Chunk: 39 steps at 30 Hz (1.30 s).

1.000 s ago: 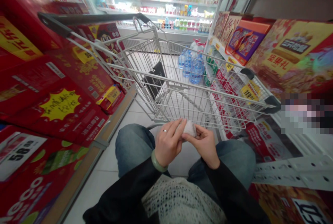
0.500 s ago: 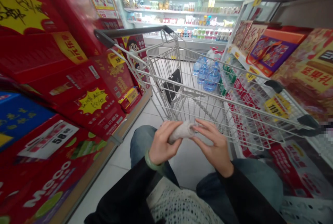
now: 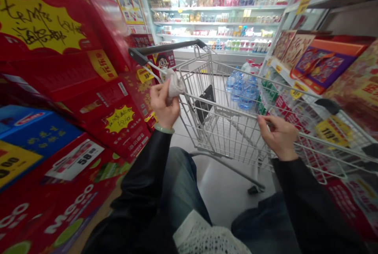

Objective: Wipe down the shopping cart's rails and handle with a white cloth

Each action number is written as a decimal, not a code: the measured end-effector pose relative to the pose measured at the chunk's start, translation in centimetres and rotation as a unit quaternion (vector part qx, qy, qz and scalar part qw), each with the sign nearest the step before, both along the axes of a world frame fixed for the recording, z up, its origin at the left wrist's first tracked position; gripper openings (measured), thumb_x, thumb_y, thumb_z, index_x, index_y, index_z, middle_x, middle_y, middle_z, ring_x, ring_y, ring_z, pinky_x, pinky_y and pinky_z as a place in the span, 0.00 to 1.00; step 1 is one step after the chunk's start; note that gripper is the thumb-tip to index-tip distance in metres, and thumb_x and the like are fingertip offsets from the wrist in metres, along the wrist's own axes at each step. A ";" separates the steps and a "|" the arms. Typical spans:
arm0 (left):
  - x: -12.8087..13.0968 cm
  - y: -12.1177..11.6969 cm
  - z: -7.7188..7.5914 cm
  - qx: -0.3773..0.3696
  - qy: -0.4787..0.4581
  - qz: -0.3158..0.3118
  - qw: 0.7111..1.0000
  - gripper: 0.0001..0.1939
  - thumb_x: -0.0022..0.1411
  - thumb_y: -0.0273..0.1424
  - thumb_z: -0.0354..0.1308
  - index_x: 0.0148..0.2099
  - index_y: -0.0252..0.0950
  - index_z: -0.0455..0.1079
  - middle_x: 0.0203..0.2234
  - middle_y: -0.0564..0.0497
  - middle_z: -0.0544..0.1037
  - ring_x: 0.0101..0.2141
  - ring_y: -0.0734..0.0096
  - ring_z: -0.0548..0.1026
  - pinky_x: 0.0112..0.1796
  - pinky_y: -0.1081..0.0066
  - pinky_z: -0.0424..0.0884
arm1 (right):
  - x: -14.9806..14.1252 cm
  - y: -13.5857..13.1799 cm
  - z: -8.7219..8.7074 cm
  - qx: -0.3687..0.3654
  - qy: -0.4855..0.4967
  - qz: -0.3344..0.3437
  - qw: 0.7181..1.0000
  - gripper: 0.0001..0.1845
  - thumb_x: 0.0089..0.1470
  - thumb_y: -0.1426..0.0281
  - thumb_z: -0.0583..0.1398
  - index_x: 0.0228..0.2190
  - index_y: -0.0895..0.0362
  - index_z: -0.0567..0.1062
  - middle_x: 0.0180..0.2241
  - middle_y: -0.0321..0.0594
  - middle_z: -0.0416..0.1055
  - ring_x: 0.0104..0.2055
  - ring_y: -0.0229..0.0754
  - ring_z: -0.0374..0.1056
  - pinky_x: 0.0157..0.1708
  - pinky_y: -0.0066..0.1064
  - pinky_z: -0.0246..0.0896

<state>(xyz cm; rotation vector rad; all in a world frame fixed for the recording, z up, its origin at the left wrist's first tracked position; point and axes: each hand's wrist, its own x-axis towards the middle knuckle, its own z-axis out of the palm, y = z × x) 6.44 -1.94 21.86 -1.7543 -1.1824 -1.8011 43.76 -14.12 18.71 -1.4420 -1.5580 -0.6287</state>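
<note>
In my left hand (image 3: 164, 106) is a white rolled-up cloth (image 3: 175, 82), pinched between thumb and fingers. It is raised beside the near side of the metal shopping cart (image 3: 227, 106), below the cart's dark handle (image 3: 168, 47). A pale green bangle (image 3: 164, 128) circles my left wrist. My right hand (image 3: 279, 135) is closed at the cart's near top rail, its thumb and curled fingers over the wire. The inner side of its fingers is partly hidden.
Red gift boxes (image 3: 112, 100) are stacked along the left. Large water bottles (image 3: 246, 92) stand beyond the cart, and shelves with boxed goods (image 3: 317, 63) line the right. A lit refrigerated display (image 3: 215, 13) spans the back. A cart wheel (image 3: 256, 189) rests on the floor.
Both hands were together at the cloth. My left hand has lifted it up and left toward the cart, and my right hand has let go and moved right to the cart's rail.
</note>
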 end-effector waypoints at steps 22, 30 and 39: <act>1.3 -4.1 -8.0 -0.010 -0.086 -0.056 0.995 0.22 0.65 0.27 0.61 0.61 0.38 0.75 0.53 0.43 0.75 0.56 0.58 0.74 0.58 0.55 0.74 | 0.1 -0.4 -0.4 0.007 -0.050 0.002 0.999 0.16 0.68 0.62 0.60 0.29 0.54 0.80 0.24 0.37 0.74 0.28 0.39 0.66 0.33 0.34 0.53; 1.4 0.3 -4.2 0.064 -0.012 -0.023 0.998 0.25 0.68 0.24 0.54 0.65 0.38 0.72 0.61 0.42 0.76 0.63 0.60 0.72 0.64 0.54 0.69 | 0.0 -2.2 -1.1 0.016 -0.032 0.046 0.998 0.10 0.68 0.64 0.61 0.42 0.54 0.82 0.40 0.44 0.83 0.43 0.47 0.74 0.49 0.41 0.60; 8.1 -5.8 -23.7 -0.228 -0.060 -0.085 0.968 0.25 0.52 0.18 0.54 0.51 0.37 0.79 0.51 0.40 0.75 0.55 0.51 0.73 0.58 0.47 0.72 | -0.6 -2.1 -0.9 0.028 -0.023 0.047 0.998 0.09 0.67 0.64 0.63 0.41 0.54 0.82 0.36 0.41 0.83 0.39 0.44 0.74 0.48 0.41 0.56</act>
